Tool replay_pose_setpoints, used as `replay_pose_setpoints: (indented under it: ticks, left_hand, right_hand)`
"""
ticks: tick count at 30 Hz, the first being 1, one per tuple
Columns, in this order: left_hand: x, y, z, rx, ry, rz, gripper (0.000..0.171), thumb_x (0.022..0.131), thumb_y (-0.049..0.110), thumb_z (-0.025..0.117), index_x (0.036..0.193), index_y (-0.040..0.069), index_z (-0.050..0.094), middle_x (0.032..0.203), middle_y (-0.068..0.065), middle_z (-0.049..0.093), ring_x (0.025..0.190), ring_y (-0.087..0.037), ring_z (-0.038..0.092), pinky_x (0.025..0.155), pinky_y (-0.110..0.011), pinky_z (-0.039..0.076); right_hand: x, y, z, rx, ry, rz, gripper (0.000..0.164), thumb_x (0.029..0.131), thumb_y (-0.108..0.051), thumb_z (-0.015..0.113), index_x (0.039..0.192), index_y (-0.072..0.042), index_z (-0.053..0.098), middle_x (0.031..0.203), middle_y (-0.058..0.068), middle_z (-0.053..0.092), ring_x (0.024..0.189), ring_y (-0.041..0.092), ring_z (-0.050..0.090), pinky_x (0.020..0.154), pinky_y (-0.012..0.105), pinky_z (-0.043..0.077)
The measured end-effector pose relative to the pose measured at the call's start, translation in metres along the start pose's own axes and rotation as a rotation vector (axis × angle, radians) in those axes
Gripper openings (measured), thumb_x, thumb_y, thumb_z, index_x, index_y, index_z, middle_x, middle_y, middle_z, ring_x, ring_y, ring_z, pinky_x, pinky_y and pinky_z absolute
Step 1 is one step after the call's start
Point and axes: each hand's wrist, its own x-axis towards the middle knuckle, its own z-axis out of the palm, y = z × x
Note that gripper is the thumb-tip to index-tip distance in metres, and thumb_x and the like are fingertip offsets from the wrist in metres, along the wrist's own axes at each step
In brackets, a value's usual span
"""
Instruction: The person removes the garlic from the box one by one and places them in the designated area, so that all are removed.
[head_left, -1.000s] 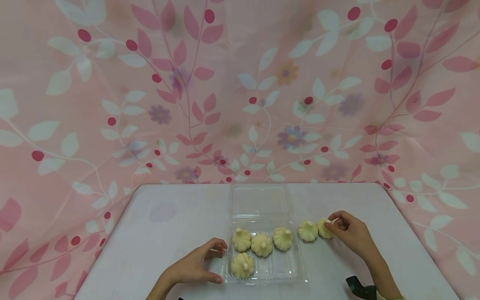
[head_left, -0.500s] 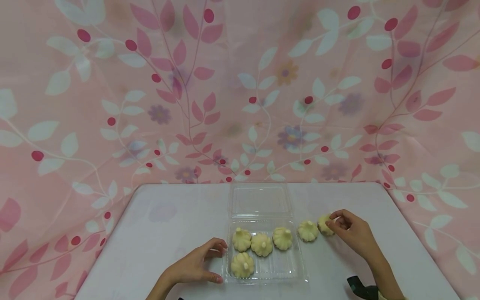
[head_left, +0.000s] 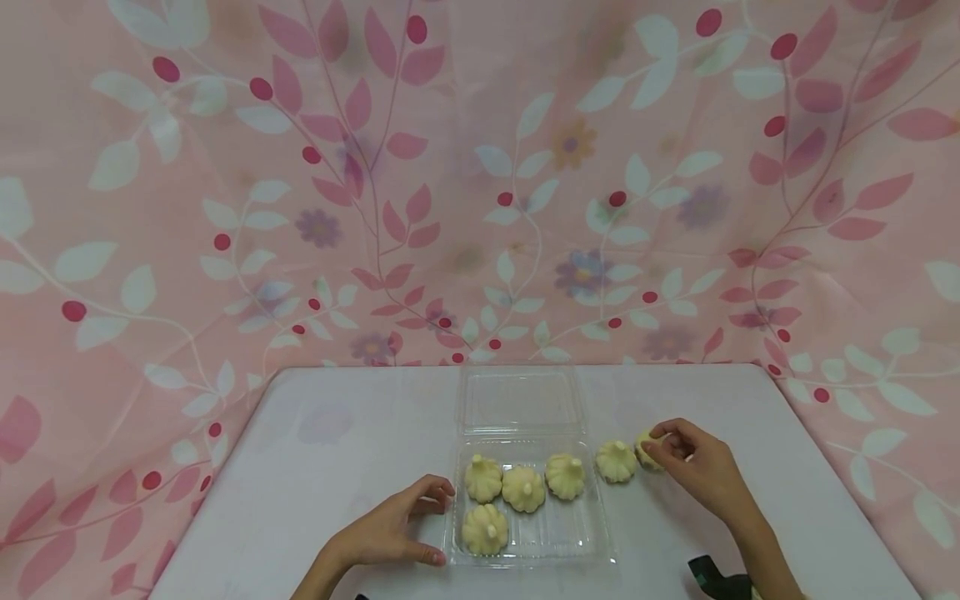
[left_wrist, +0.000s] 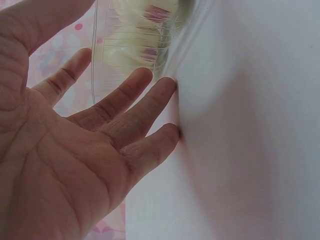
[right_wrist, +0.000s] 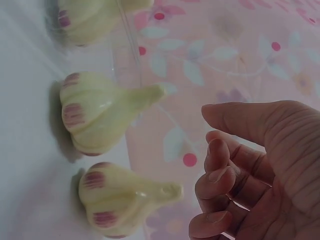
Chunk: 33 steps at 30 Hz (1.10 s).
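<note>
Pale yellow garlic bulbs with purple streaks stand about the tabletop. Several, such as one garlic bulb (head_left: 485,530), sit in the clear plastic box (head_left: 558,535), whose lid (head_left: 521,402) lies back, open. Two more stand on the table right of the box: an inner bulb (head_left: 616,462) and an outer bulb (head_left: 645,457). My right hand (head_left: 697,467) hovers beside the outer bulb; in the right wrist view its bent fingers (right_wrist: 215,185) are apart from the bulb's stem (right_wrist: 170,192), holding nothing. Spread fingers of my left hand (head_left: 393,525) rest at the box's left side.
A white-covered table (head_left: 330,467) carries everything. Behind it hangs a pink leaf-patterned cloth (head_left: 450,208). A dark strap-like object (head_left: 716,577) shows by the right forearm.
The right hand's fingers, at the outer bulb's stem a second ago, have come away from it, and the bulb stays on the table. My left hand and the box have not moved.
</note>
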Motion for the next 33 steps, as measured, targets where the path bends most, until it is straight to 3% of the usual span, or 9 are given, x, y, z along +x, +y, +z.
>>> replay_pose_setpoints:
  ticks: [9,21,33]
  left_hand:
    - [0.001,0.001,0.0,0.007,0.002,0.0,0.078,0.076,0.024,0.087,0.137,0.009,0.042,0.129,-0.009,0.053,0.124,-0.028,0.053,0.108,-0.049,0.038]
    - [0.002,0.001,-0.001,-0.006,-0.004,-0.023,0.077,0.076,0.023,0.087,0.138,0.009,0.042,0.129,-0.009,0.054,0.125,-0.028,0.052,0.108,-0.048,0.039]
    - [0.002,0.001,0.001,0.005,0.004,-0.033,0.078,0.076,0.023,0.088,0.137,0.01,0.043,0.129,-0.009,0.054,0.124,-0.027,0.053,0.108,-0.049,0.039]
  right_hand:
    - [-0.002,-0.017,0.012,0.035,-0.023,-0.025,0.02,0.086,-0.024,0.079,0.096,-0.012,0.067,0.068,-0.004,0.053,0.06,0.009,0.05,0.044,0.023,0.041]
    - [-0.005,-0.034,0.026,0.078,-0.063,-0.046,0.018,0.086,-0.026,0.079,0.094,-0.018,0.066,0.068,-0.007,0.054,0.059,0.008,0.049,0.045,0.023,0.041]
    - [-0.011,-0.045,0.043,0.128,-0.111,-0.125,0.017,0.085,-0.027,0.079,0.092,-0.021,0.065,0.064,-0.009,0.05,0.055,0.007,0.049,0.044,0.022,0.041]
